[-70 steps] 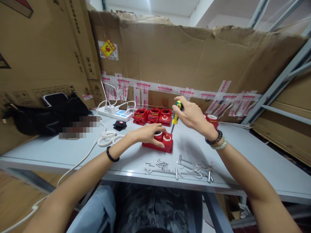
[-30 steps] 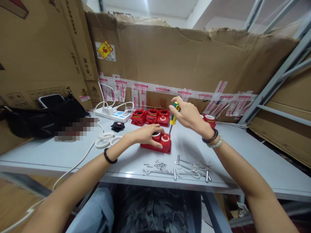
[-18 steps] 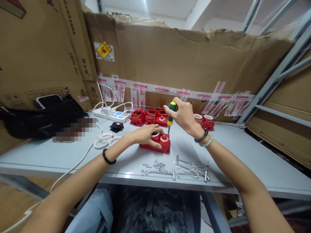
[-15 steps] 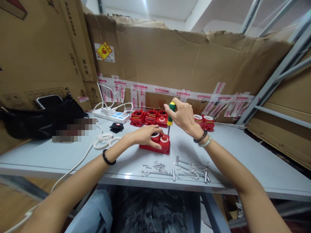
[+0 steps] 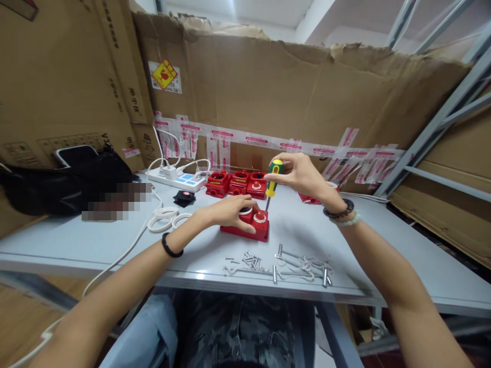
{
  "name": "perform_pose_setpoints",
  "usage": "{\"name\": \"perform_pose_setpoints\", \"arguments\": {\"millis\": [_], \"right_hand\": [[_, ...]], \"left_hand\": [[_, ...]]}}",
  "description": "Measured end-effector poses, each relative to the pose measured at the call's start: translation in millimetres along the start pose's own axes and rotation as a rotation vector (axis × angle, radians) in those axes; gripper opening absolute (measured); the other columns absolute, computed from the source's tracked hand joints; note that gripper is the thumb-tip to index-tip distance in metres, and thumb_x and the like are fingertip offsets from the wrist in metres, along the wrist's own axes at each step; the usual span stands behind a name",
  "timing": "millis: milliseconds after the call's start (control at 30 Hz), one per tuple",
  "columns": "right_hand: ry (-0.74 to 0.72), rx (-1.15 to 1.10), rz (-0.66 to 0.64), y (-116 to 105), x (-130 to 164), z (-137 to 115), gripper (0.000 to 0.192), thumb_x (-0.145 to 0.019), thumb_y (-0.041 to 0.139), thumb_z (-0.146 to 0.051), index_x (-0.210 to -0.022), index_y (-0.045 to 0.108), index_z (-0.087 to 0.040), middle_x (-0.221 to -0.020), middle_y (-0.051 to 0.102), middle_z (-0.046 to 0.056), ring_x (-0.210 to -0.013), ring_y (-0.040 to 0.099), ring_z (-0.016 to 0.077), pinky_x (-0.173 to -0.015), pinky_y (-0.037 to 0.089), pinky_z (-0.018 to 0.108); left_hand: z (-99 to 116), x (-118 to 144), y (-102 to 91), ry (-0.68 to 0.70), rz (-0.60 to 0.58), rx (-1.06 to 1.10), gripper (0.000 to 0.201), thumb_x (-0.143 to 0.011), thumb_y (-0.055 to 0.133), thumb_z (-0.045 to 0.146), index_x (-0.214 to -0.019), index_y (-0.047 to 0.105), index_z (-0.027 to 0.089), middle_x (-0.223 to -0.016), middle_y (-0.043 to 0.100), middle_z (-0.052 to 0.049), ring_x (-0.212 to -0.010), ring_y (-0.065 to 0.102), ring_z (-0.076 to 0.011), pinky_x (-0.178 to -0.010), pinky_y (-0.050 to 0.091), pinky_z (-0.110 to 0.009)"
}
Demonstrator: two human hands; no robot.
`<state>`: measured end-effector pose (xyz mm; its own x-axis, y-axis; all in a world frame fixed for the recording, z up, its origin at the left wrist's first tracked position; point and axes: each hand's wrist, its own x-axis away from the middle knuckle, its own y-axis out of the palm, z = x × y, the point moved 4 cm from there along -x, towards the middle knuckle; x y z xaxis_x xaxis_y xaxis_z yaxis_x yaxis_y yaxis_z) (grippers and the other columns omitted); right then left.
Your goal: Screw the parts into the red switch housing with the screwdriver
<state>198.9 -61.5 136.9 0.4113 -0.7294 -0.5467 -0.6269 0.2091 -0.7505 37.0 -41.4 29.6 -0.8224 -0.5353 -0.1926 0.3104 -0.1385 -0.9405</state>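
A: Item one, red button housing (image 5: 247, 226): where is it entered?

B: On the grey desk (image 5: 383, 255), near the front edge, flat. It is pinned from above by the left hand (image 5: 230, 210), palm down, fingers spread over its left half; that grip is pressed on, not wrapped around.

A: Item two, screwdriver (image 5: 271, 184)?

B: Green-and-yellow handle, pinched near the top by the right hand (image 5: 303, 175), grip closed on it. The long axis is close to upright, slightly tilted, handle up and to the right, tip down at the housing's far right corner, just behind the red push button (image 5: 260, 216).

A: Which hand is nearer the housing?

B: The left; the right is held above it.

A: Remaining stock?

B: Loose screws (image 5: 251, 260) lie at the front edge; three red housings (image 5: 238, 183) are lined behind.
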Motion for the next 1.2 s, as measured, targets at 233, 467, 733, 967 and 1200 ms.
{"name": "perform_pose_setpoints", "arguments": {"millis": [233, 467, 733, 967, 1200], "right_hand": [[0.163, 0.583, 0.338, 16.4, 4.1, -2.3, 0.021, -0.080, 0.054, -0.040, -0.082, 0.057, -0.019, -0.061, 0.056, 0.001, -0.056, 0.048, 0.0155, -0.056, 0.030, 0.029], [-0.082, -0.186, -0.323, 4.4, -1.4, -1.4, 0.038, -0.082, 0.055, -0.028, -0.119, 0.048, -0.020, -0.103, 0.064, 0.007, -0.089, 0.060, 0.0159, -0.075, 0.048, 0.030], [-0.033, -0.049, -0.009, 2.1, -0.6, 4.3, 0.024, -0.074, 0.067, -0.035, -0.086, 0.060, -0.015, -0.080, 0.062, 0.003, -0.067, 0.054, 0.0129, -0.061, 0.043, 0.027], [0.112, 0.284, 0.252, 13.3, 7.6, -5.4, 0.020, -0.077, 0.066, -0.034, -0.080, 0.058, -0.016, -0.065, 0.060, 0.002, -0.056, 0.048, 0.0131, -0.058, 0.035, 0.027], [0.047, 0.107, 0.282, 3.3, 7.8, -0.4, 0.021, -0.074, 0.068, -0.034, -0.080, 0.058, -0.016, -0.069, 0.060, 0.001, -0.060, 0.052, 0.0130, -0.059, 0.041, 0.028]], "left_hand": [[-0.2, -0.5, 1.0, -0.012, 0.002, -0.014, 0.058, -0.070, 0.063, 0.063, -0.111, 0.056, 0.023, -0.103, 0.055, -0.006, -0.093, 0.055, -0.0233, -0.079, 0.041, -0.030], [1.8, 1.0, -0.8, -0.030, -0.012, -0.027, 0.056, -0.071, 0.064, 0.061, -0.112, 0.056, 0.023, -0.104, 0.055, -0.006, -0.094, 0.055, -0.0234, -0.077, 0.040, -0.028], [0.1, 0.3, 0.2, -0.017, 0.000, -0.023, 0.057, -0.070, 0.064, 0.063, -0.111, 0.056, 0.023, -0.103, 0.055, -0.005, -0.093, 0.055, -0.0229, -0.077, 0.040, -0.028], [-1.3, 0.5, 1.7, 0.000, 0.021, -0.021, 0.054, -0.072, 0.063, 0.062, -0.110, 0.057, 0.024, -0.097, 0.053, -0.004, -0.086, 0.054, -0.0205, -0.075, 0.040, -0.028], [-0.5, 0.5, 1.2, 0.006, 0.020, -0.032, 0.056, -0.072, 0.063, 0.062, -0.111, 0.057, 0.023, -0.098, 0.053, -0.005, -0.085, 0.055, -0.0206, -0.073, 0.040, -0.028]]}}
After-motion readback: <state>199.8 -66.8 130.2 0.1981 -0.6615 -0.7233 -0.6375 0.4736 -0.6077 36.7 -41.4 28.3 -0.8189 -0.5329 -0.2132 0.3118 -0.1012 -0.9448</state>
